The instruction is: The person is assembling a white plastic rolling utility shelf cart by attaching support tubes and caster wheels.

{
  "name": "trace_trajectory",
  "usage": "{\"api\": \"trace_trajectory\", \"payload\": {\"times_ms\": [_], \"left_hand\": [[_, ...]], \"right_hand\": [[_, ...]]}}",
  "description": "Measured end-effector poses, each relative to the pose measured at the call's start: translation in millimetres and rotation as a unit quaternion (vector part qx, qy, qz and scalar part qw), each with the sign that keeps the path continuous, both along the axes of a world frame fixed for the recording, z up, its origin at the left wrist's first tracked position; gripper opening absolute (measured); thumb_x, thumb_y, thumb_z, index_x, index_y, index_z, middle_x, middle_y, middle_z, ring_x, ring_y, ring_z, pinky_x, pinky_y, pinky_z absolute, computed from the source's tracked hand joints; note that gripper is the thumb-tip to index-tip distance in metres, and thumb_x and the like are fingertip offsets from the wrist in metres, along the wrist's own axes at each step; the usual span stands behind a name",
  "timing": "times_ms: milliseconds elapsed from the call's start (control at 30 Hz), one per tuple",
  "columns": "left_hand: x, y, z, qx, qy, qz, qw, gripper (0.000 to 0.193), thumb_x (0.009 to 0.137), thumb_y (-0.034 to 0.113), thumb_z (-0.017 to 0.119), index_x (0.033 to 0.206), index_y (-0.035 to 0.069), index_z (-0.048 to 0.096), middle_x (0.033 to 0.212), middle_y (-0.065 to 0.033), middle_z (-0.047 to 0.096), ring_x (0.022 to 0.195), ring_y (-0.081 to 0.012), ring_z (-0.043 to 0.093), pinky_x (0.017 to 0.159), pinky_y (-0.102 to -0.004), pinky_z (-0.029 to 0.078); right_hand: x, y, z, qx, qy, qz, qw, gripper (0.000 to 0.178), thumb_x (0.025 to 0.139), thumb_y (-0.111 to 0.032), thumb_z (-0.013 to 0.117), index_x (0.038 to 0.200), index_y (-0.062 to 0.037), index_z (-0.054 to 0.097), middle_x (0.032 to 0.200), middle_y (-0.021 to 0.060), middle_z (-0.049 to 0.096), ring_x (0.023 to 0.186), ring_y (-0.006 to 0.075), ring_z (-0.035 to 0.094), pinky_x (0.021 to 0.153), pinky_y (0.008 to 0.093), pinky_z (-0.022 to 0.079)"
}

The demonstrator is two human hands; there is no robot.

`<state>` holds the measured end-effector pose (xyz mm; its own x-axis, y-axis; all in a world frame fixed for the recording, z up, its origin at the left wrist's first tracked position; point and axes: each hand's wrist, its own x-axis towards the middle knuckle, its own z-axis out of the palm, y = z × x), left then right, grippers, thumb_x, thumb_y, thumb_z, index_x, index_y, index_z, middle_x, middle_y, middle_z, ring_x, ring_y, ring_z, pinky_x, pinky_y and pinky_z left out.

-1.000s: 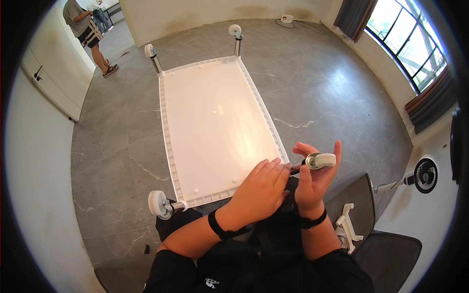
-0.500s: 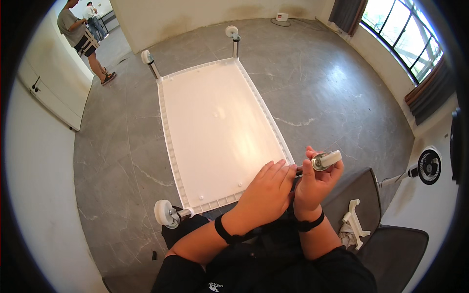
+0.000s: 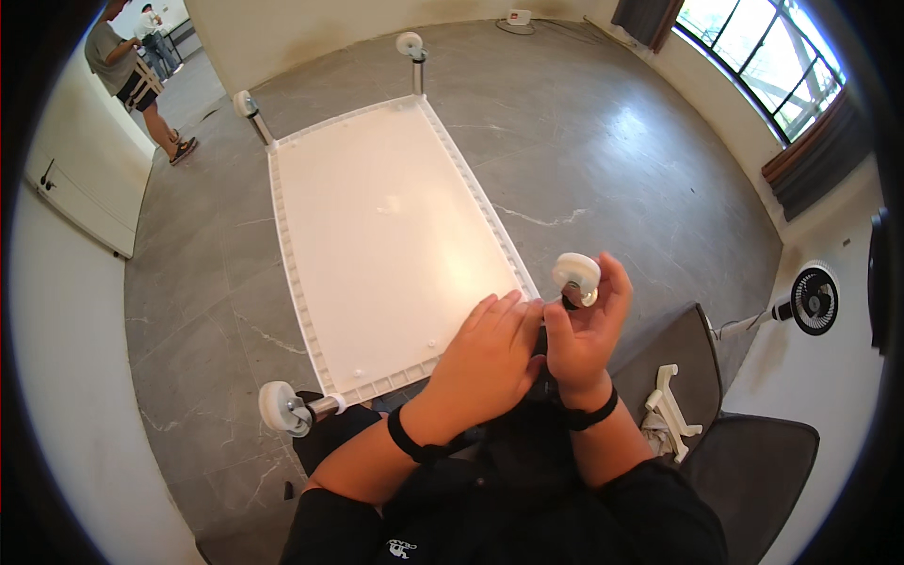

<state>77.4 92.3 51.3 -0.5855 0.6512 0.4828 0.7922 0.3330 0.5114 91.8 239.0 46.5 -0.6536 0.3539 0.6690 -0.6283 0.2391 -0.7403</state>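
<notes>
A white rectangular panel [image 3: 377,235] with a ribbed rim lies before me, caster legs rising from its corners. My left hand [image 3: 485,353] rests on its near right corner, fingers stretched flat over the surface. Beside that corner, my right hand [image 3: 589,330] curls round a white caster wheel [image 3: 575,271], its thumb on the near side and its fingers behind. The short leg below this caster is mostly hidden by my hands. At the near left corner, another caster wheel [image 3: 281,409] sits on a metal leg [image 3: 325,407], touched by neither hand.
Two far caster wheels [image 3: 410,43] [image 3: 245,104] stand up from the panel. On a dark seat [image 3: 753,471] at right lies a white plastic bracket [image 3: 669,410]. A fan [image 3: 815,298] is near the right wall. A person [image 3: 132,71] stands by the door [image 3: 80,193].
The caster in my right hand has turned, so its wheel now faces me more broadly. My right hand has shifted with it. The whole view has slid slightly, moving the scene leftward.
</notes>
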Motion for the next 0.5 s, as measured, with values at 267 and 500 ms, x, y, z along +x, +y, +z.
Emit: {"api": "trace_trajectory", "payload": {"times_ms": [267, 500], "left_hand": [[0, 0, 5, -0.01, 0.01, 0.025, 1.0, 0.059, 0.079, 0.017, 0.074, 0.131, -0.004, 0.054, 0.124, -0.0233, 0.059, 0.124, -0.0396, 0.055, 0.11, -0.0506, 0.041], [1, 2, 0, -0.007, 0.023, 0.022, 0.999, 0.06, 0.078, 0.015, 0.074, 0.13, -0.006, 0.054, 0.124, -0.0235, 0.059, 0.125, -0.0397, 0.054, 0.11, -0.0505, 0.041]], "right_hand": [[9, 17, -19, -0.105, -0.061, 0.091, 0.988, 0.048, 0.093, -0.007, 0.07, 0.134, 0.0028, 0.048, 0.12, 0.0166, 0.061, 0.111, 0.0212, 0.06, 0.094, 0.0331, 0.049], [4, 6, 5, -0.04, -0.066, 0.088, 0.993, 0.059, 0.093, -0.015, 0.071, 0.141, 0.0012, 0.042, 0.117, 0.0127, 0.059, 0.103, 0.0191, 0.059, 0.089, 0.0308, 0.05]]}}
